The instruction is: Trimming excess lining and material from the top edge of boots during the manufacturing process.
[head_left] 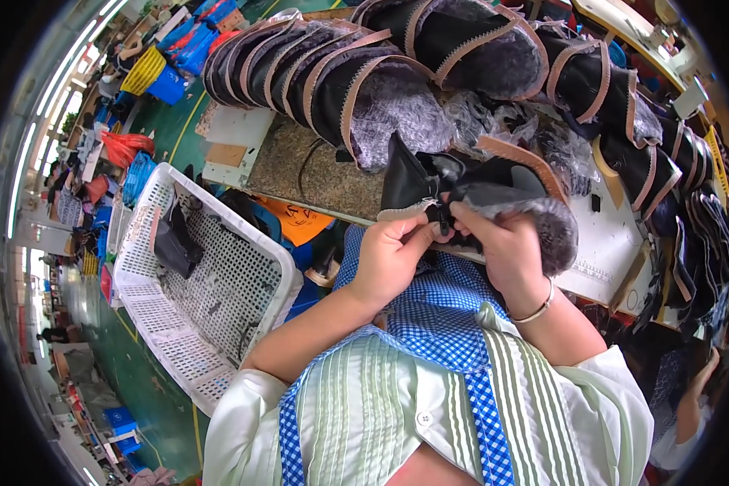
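No text readable. Orange item (pixel 293 229) carries dark print; white worktop (pixel 611 240) has faint markings, too small to tell.

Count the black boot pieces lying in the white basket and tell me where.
1: the boot piece lies inside the basket, toward its far end, on the left. Others could be hidden beneath it.

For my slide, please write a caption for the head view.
Left hand and right hand pinch a black, fur-lined piece; a white basket stands at left.
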Action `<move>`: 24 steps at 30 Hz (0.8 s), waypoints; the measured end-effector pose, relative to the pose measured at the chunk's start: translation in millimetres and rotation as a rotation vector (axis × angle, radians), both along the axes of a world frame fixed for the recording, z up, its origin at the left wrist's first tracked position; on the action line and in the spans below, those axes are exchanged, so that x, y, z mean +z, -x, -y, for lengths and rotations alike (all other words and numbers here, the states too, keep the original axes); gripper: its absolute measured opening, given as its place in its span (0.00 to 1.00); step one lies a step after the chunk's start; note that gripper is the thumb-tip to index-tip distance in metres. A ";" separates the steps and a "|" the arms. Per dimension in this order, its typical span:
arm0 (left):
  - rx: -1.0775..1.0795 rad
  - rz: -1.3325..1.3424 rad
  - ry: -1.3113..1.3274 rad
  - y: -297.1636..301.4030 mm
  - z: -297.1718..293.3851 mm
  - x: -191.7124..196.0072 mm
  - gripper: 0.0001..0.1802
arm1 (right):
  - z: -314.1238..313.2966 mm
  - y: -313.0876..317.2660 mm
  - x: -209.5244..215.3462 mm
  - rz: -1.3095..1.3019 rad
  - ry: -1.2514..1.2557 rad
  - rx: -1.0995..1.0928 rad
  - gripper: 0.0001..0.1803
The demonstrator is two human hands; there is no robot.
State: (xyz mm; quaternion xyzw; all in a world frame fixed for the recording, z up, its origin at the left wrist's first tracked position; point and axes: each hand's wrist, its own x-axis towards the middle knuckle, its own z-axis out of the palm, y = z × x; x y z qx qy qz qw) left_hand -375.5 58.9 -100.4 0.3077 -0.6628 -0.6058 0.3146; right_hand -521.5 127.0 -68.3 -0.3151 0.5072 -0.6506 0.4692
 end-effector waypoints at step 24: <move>0.046 0.004 0.134 -0.9 -6.8 6.6 0.04 | 1.2 -7.4 -15.9 -0.172 0.019 -0.147 0.03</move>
